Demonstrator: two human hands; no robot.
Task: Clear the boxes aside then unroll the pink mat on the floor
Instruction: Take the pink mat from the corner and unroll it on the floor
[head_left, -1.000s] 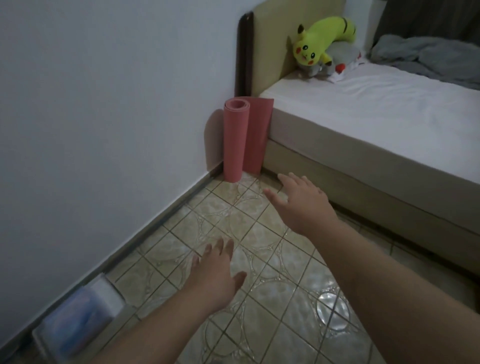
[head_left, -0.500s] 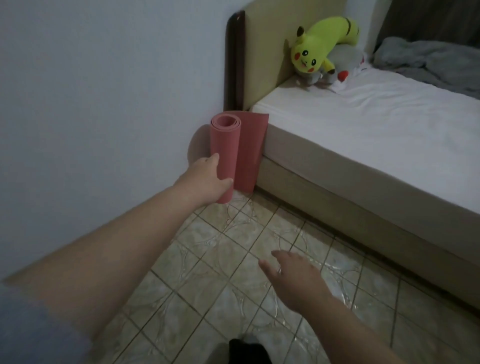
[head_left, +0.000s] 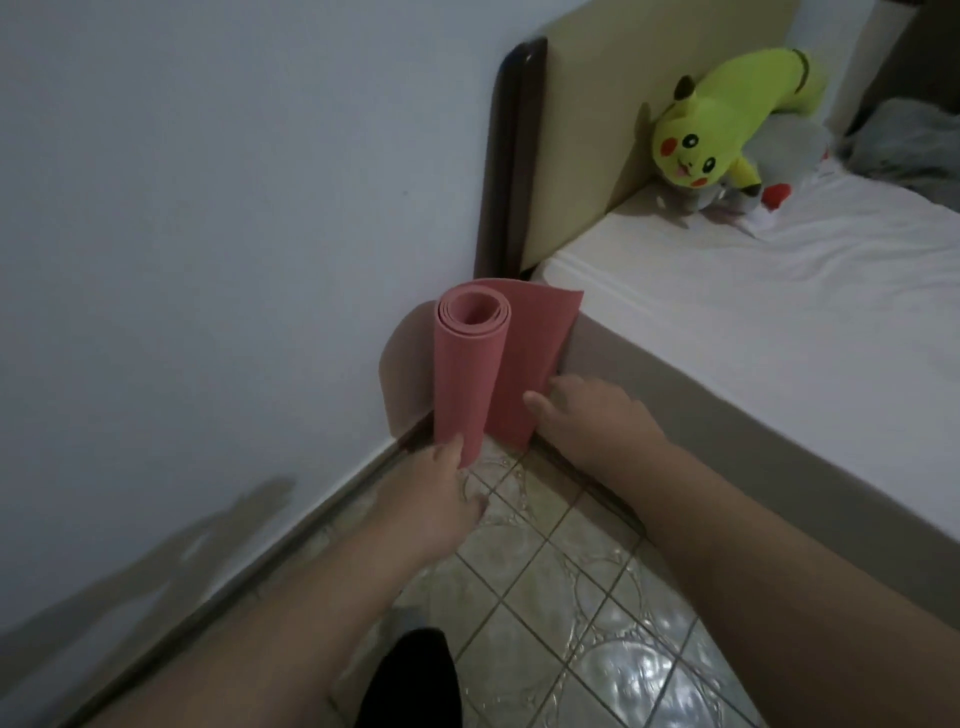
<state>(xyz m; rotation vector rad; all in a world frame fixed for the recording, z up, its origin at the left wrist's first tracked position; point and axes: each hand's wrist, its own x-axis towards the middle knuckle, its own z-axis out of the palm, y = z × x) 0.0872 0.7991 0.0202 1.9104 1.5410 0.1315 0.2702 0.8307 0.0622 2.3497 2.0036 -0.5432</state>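
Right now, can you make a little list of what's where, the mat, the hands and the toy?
pink mat: standing upright, mostly rolled, loose flap open, in the corner between wall and bed
left hand: at the roll's bottom, thumb on it
right hand: touching the loose flap's lower edge
yellow plush toy: on the bed, by the headboard
floor: shiny tiles
boxes: none in view

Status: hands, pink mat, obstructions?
Left hand touching rolled pink foam mat at base; right hand on its loose flap. Mat upright in corner, still rolled. No boxes visible.
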